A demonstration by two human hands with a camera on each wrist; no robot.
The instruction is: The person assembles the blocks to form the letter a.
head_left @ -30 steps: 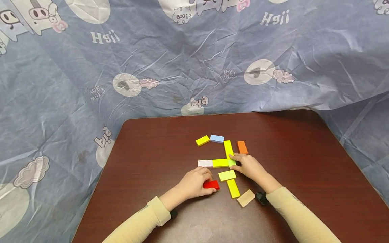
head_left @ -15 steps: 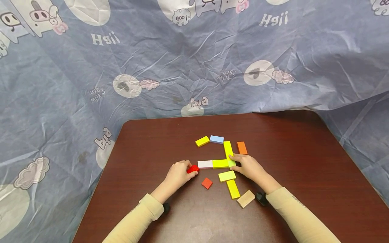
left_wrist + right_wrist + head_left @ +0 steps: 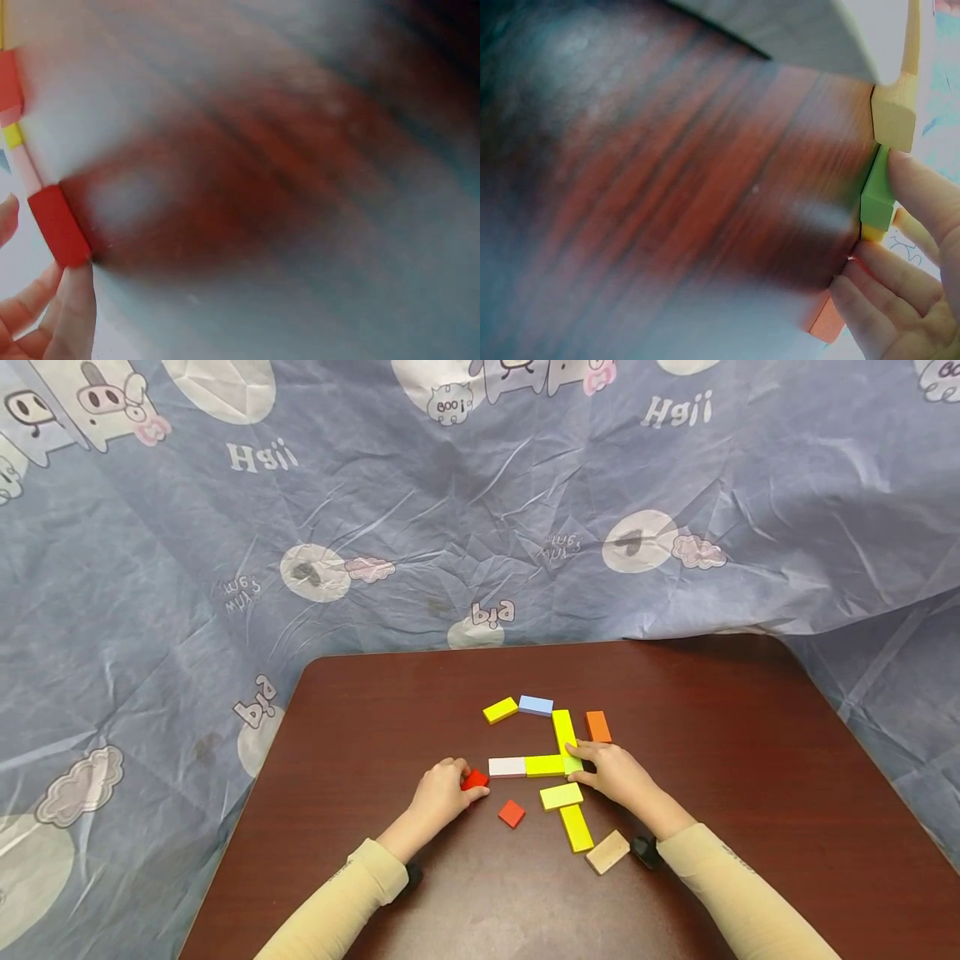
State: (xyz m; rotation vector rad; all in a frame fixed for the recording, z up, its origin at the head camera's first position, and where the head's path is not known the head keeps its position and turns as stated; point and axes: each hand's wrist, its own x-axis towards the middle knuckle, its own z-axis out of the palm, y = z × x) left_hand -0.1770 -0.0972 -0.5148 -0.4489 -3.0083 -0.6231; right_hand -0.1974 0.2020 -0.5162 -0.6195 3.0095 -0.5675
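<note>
My left hand (image 3: 437, 795) pinches a red wooden block (image 3: 60, 226) between thumb and fingers, just left of a white block (image 3: 507, 767). That white block heads a row with a yellow block (image 3: 543, 766). At the row's right end, my right hand (image 3: 618, 777) has thumb and fingers about a green block (image 3: 879, 196), partly covered in the head view. A long yellow block (image 3: 564, 729) extends away from it, near the fingertips. Nearer the person lie a pale yellow block (image 3: 561, 797), another yellow block (image 3: 576, 828) and a smaller red block (image 3: 512, 813).
Beyond the row, a tilted yellow block (image 3: 500, 710) and a blue block (image 3: 536, 705) lie end to end. An orange block (image 3: 597, 727) sits past the right hand's fingers. A plain wood block (image 3: 608, 852) lies near the right wrist on the brown table (image 3: 360, 718).
My left hand has carried the red block left and away from the person, to the white block's left end. The smaller red block now shows where the hand was. The right hand stays put.
</note>
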